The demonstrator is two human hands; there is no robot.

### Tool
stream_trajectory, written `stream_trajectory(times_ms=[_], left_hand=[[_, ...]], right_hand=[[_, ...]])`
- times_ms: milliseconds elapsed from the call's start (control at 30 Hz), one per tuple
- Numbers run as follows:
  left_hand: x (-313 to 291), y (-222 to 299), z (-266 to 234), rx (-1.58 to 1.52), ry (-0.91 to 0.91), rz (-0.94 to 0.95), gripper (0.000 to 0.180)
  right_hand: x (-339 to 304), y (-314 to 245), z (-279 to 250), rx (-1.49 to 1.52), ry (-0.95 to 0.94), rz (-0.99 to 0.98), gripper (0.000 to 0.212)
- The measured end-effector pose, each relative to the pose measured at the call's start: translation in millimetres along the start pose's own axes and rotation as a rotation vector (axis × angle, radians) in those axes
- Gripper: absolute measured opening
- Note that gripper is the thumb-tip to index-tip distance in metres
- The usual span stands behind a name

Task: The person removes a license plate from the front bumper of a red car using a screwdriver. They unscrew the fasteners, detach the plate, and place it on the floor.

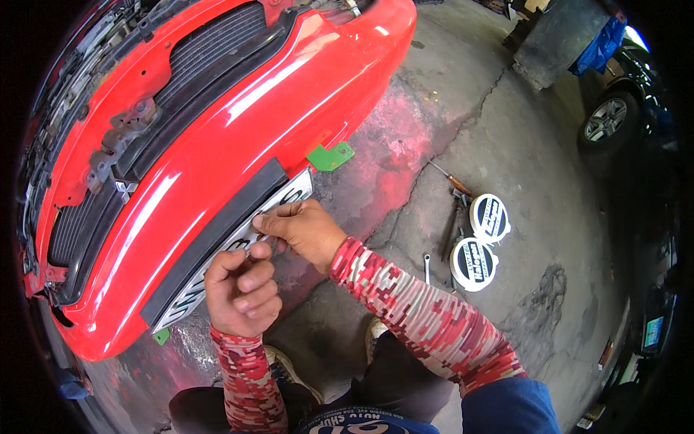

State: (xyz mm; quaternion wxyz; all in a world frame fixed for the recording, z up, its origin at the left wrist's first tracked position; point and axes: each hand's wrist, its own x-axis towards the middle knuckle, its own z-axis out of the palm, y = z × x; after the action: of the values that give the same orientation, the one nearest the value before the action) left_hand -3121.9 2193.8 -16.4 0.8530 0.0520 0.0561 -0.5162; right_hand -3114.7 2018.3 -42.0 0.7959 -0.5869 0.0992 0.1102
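My right hand (307,230) reaches across the front of a white licence plate (296,191). Its thumb and index finger are pinched together at the plate's face, over something too small to make out. Just left and nearer, my left hand (246,289) is held in front of the plate with its fingers curled in; whatever they hold, if anything, is hidden. Behind the plate runs a black backing strip (206,246) on a glossy red car bumper (238,141). A green metal bracket (331,157) sticks out beyond the plate's far end, and a green tab (161,336) shows below its near end.
On the concrete floor to the right lie two round lamps with white-and-black covers (489,218) (473,265), a brown-handled screwdriver (458,185), a dark tool (455,224) and a wrench (427,269). A dark car's wheel (606,120) and a grey bin (557,43) stand farther off.
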Motion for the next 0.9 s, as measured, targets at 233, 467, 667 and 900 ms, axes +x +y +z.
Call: stream_trajectory(times_ms=[233, 467, 667, 900], left_hand=[[9.5, -18.8, -35.9, 0.846, 0.768, 0.513, 0.026], [58.5, -53.2, -59.6, 1.661, 0.846, 1.344, 0.020], [80.5, -63.4, -37.5, 0.853, 0.652, 0.868, 0.027], [67.2, -59.6, -9.1, -0.158, -0.010, 0.471, 0.040]], right_hand=[[-7.8, -2.1, 10.1, -0.762, 0.339, -0.426, 0.027], [-17.3, -18.9, 21.4, -0.988, 0.319, -0.558, 0.025], [-18.0, -34.0, -4.5, -0.751, 0.363, -0.512, 0.027], [-18.1, -28.6, -42.0, -0.255, 0.135, -0.003, 0.028]])
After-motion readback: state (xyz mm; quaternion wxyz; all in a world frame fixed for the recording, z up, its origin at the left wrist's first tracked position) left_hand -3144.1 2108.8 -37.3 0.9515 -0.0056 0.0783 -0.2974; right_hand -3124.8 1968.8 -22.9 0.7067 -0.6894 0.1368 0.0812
